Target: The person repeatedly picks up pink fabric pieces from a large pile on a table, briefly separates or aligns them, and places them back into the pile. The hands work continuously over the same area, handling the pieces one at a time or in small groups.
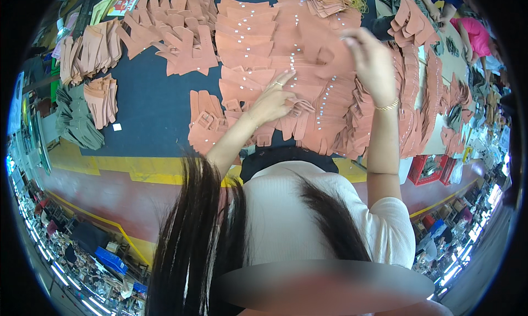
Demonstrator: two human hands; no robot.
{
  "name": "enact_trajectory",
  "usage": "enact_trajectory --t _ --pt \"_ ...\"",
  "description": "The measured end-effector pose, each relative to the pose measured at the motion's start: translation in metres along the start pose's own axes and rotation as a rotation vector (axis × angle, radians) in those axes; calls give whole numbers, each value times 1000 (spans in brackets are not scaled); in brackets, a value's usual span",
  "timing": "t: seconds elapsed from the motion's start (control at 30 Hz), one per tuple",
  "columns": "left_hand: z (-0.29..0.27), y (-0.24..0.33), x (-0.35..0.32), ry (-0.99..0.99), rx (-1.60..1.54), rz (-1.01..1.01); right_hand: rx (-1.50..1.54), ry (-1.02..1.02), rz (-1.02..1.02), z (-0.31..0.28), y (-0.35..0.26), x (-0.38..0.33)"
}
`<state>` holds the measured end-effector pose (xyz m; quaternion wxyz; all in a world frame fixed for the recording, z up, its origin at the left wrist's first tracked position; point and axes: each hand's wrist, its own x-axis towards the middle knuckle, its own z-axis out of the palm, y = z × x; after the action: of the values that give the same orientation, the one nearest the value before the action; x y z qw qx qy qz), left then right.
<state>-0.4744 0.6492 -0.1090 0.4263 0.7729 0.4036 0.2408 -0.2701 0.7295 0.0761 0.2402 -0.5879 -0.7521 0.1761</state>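
Upper centre of the frame, our right hand [375, 66] is up, fingers pinched on a blurred, salmon-pink flat piece [323, 45]. Lower and nearer the middle, our left hand [270, 104] rests its extended index finger on overlapping salmon-pink pieces with small white squares [247, 45]; looped salmon-pink straps [301, 105] meet its curled fingers, gripped or not, we can't tell. Dark blue desk [154, 110] beneath.

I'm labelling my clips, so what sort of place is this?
Probably a factory workshop, perhaps for leather goods: rows of orange-pink pieces cover much of a dark table, and yellow lines mark the floor.
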Motion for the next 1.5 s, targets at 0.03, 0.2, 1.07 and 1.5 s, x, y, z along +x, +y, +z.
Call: enact_trajectory --t 0.03,0.2,1.07,1.5 --pt "-3 2 -3 19 -112 -95 224 106 79 -9 -3 1" --pt "-23 14 -15 211 -884 -613 1358 185 305 -6 -13 -25" --pt "-168 -41 -91 1154 -1404 122 1263 -1040 627 168 -93 -100" --pt "-293 -328 -87 1369 -1379 -584 1093 -653 811 138 -31 -83"
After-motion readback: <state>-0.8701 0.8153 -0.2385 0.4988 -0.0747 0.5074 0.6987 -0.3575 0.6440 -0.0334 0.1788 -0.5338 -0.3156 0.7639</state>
